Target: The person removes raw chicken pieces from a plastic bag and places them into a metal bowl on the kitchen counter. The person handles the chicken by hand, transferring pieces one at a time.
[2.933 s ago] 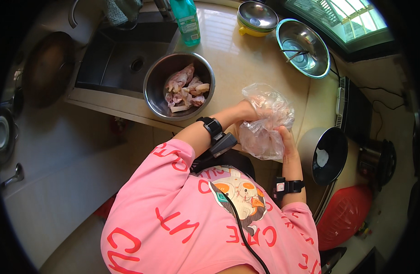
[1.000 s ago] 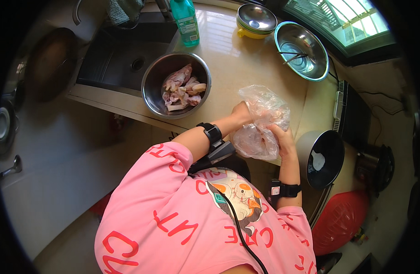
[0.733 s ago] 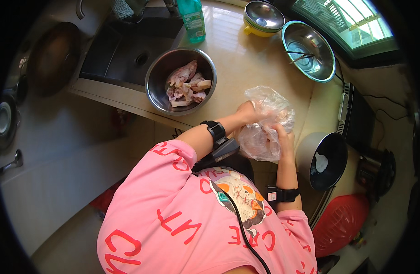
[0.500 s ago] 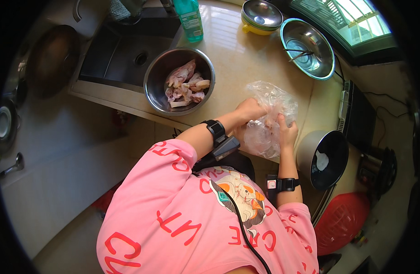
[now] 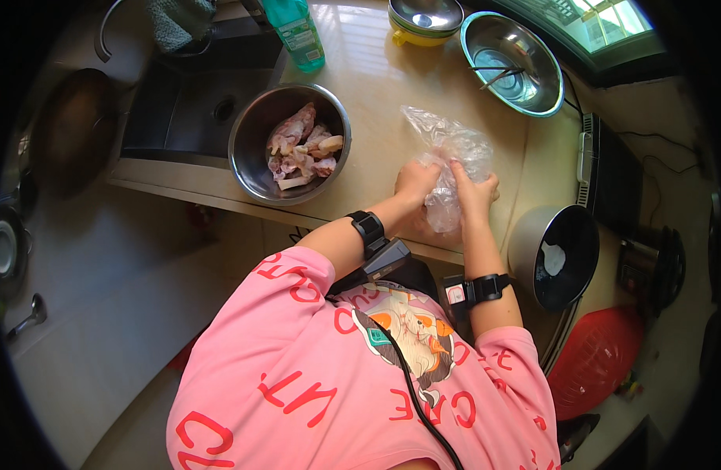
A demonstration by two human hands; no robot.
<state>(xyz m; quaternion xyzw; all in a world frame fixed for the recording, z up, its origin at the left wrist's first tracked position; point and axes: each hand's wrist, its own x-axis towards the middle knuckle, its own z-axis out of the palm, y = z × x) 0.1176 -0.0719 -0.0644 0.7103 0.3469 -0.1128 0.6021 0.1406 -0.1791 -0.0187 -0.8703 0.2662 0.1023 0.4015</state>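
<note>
A clear plastic bag (image 5: 466,149) is bunched up over the counter, its loose film spreading beyond my fingers and hanging down below them. My left hand (image 5: 417,182) grips the bag from the left side. My right hand (image 5: 476,192) is closed on it close by, thumb pointing toward the left hand. Whether anything lies inside the crumpled film I cannot tell. To the left of my hands, a steel bowl (image 5: 243,149) holds several pieces of raw, bony meat (image 5: 298,149).
A dark sink (image 5: 180,117) lies left, with a green bottle (image 5: 298,39) beside it. Stacked bowls (image 5: 425,16) and a steel basin (image 5: 533,66) holding chopsticks stand at the back. On the right are a dark pot (image 5: 568,270) with a white scoop and a red plastic bag (image 5: 596,360).
My hands have drawn the plastic bag into a tighter bunch, closer together. The lower part of the bag is now narrower. The whole view has shifted slightly.
</note>
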